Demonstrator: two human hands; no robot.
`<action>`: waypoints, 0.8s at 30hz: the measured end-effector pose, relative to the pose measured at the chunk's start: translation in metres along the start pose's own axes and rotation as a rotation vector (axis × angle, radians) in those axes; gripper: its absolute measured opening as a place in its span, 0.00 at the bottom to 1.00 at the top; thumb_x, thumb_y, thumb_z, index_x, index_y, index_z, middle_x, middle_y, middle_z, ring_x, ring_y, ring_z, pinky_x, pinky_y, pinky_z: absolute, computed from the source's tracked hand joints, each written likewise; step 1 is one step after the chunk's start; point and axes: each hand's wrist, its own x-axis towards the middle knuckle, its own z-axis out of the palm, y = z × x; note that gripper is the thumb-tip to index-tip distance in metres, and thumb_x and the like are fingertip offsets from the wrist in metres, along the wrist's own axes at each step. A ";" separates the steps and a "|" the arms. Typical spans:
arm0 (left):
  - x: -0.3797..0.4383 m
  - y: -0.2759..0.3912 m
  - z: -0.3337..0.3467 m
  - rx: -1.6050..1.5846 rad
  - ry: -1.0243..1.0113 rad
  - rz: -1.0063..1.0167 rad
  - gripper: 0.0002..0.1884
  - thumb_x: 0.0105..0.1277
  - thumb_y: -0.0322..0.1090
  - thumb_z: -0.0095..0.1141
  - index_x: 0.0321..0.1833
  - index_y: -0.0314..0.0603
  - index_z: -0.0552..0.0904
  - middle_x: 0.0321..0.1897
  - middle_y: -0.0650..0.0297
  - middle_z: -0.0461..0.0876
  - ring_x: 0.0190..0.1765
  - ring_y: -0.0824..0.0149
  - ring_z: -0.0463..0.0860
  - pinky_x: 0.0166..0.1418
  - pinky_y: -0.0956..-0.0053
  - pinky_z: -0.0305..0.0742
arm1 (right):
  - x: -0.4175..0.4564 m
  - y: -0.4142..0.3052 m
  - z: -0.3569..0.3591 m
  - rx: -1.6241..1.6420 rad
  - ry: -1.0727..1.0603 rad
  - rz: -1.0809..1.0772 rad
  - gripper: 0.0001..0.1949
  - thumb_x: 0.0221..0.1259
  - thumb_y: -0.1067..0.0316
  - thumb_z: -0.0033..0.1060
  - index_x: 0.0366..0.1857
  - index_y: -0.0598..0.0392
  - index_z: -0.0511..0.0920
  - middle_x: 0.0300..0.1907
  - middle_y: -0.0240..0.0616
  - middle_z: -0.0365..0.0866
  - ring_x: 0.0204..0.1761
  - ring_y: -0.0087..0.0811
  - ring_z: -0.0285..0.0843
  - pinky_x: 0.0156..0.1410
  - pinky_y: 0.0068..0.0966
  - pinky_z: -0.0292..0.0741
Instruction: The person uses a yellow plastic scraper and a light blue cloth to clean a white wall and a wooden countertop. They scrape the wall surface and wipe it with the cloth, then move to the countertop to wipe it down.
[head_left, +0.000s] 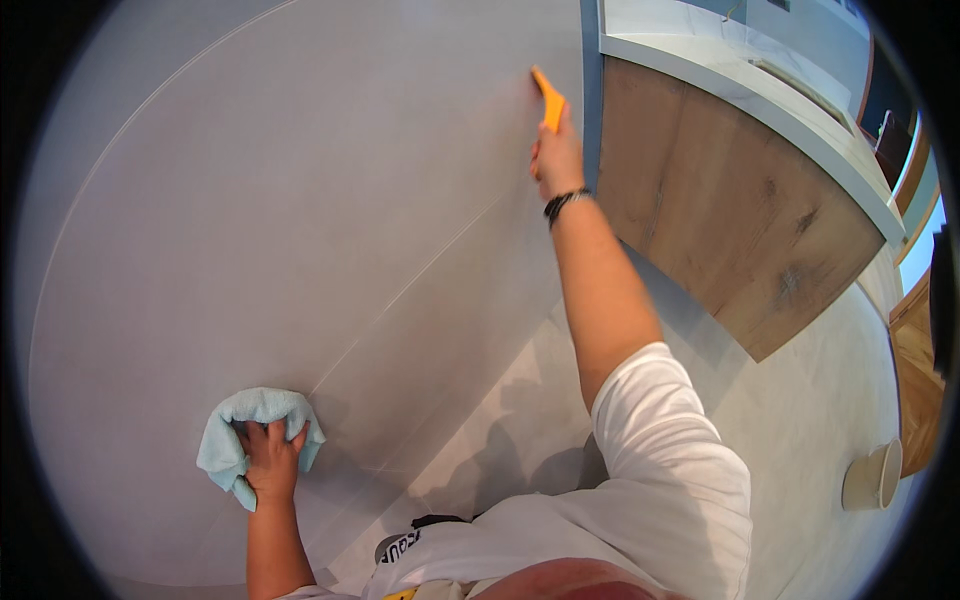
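My left hand (274, 461) presses a light blue cleaning cloth (259, 405) flat against a large grey tiled wall (300, 225). Its fingers are spread over the bunched fabric. Higher up and to the right, my right hand (559, 157), with a dark bracelet at the wrist, grips an orange hand tool (553, 105). The tool has a bent, tapering shape and its tip points up along the wall surface. Whether it carries a blade or bristles I cannot tell. My fingers hide its lower part.
Right of my right hand, a wood-fronted cabinet (720, 187) under a white countertop (817, 109) meets the wall at a blue-grey strip (592, 90). A beige bin (870, 480) stands on the pale floor (795, 420) at the right. Thin joint lines cross the wall.
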 end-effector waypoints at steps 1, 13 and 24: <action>0.000 0.002 0.001 -0.021 -0.031 -0.018 0.28 0.44 0.51 0.59 0.50 0.52 0.69 0.52 0.49 0.62 0.55 0.37 0.57 0.57 0.46 0.52 | 0.023 -0.006 -0.003 -0.038 0.037 -0.037 0.26 0.59 0.68 0.40 0.61 0.36 0.50 0.15 0.27 0.59 0.13 0.17 0.55 0.13 0.15 0.56; 0.003 -0.006 0.001 0.053 0.060 0.070 0.29 0.44 0.51 0.59 0.52 0.57 0.68 0.51 0.51 0.61 0.52 0.41 0.60 0.55 0.49 0.55 | 0.066 -0.025 -0.015 -0.539 0.131 -0.247 0.26 0.55 0.69 0.42 0.61 0.48 0.53 0.22 0.35 0.69 0.16 0.24 0.64 0.17 0.23 0.64; 0.010 0.014 -0.027 -0.086 -0.059 -0.044 0.26 0.45 0.50 0.58 0.47 0.47 0.72 0.51 0.43 0.63 0.57 0.36 0.57 0.59 0.48 0.53 | 0.032 -0.029 -0.019 -0.540 0.050 -0.206 0.25 0.56 0.69 0.40 0.60 0.47 0.54 0.29 0.39 0.72 0.21 0.27 0.69 0.20 0.23 0.68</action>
